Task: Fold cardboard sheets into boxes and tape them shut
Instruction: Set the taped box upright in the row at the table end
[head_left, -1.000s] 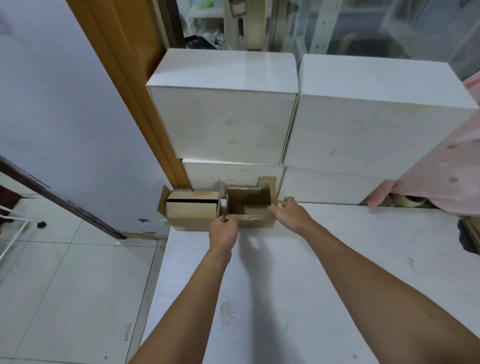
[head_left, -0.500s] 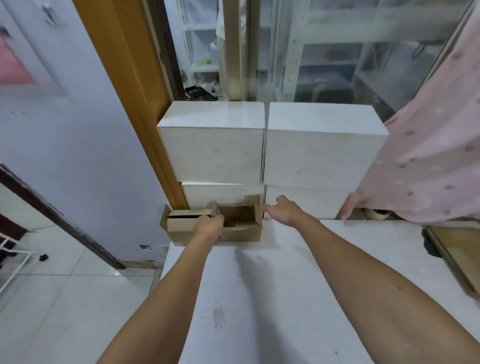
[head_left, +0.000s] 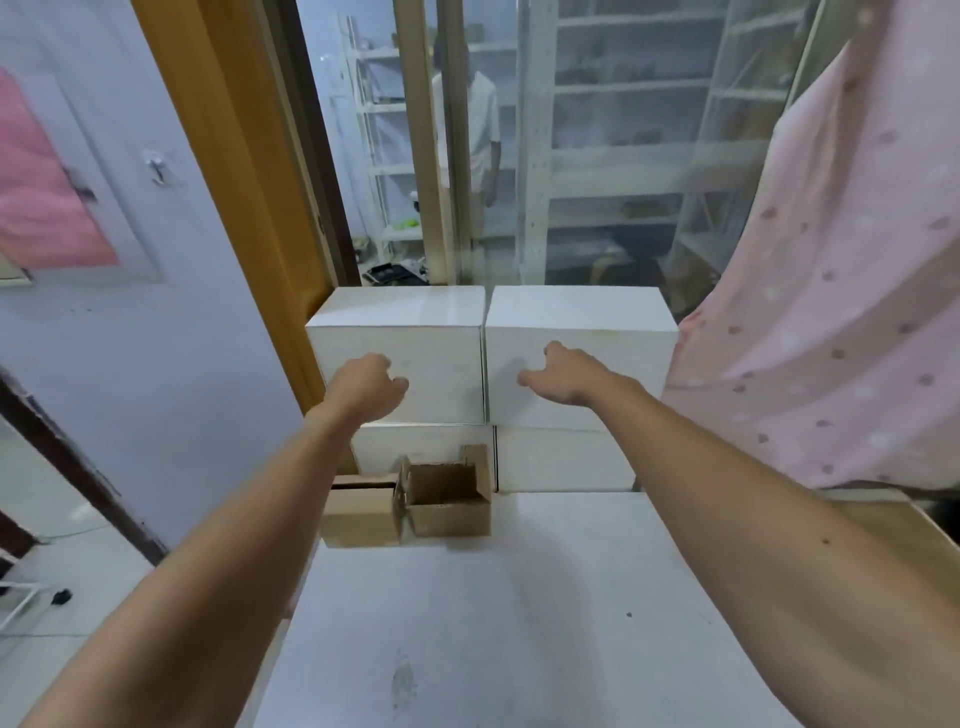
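Two small brown cardboard boxes stand side by side at the far edge of the white table (head_left: 519, 623). The right one (head_left: 449, 501) is open at the top with flaps up; the left one (head_left: 358, 512) has its lid nearly down. Both my hands are raised above them, in front of the stacked white boxes. My left hand (head_left: 369, 387) has loosely curled fingers and holds nothing. My right hand (head_left: 558, 376) is spread and relaxed before the upper right white box (head_left: 582, 332), also holding nothing.
Several large white boxes (head_left: 400, 338) are stacked against the window at the table's back. A pink dotted curtain (head_left: 831, 312) hangs at right. An orange door frame (head_left: 234, 182) stands at left. A person stands beyond the glass (head_left: 467, 114).
Both hands let go of the open brown box and rose in front of the white boxes. The camera tilted upward, showing more of the window.
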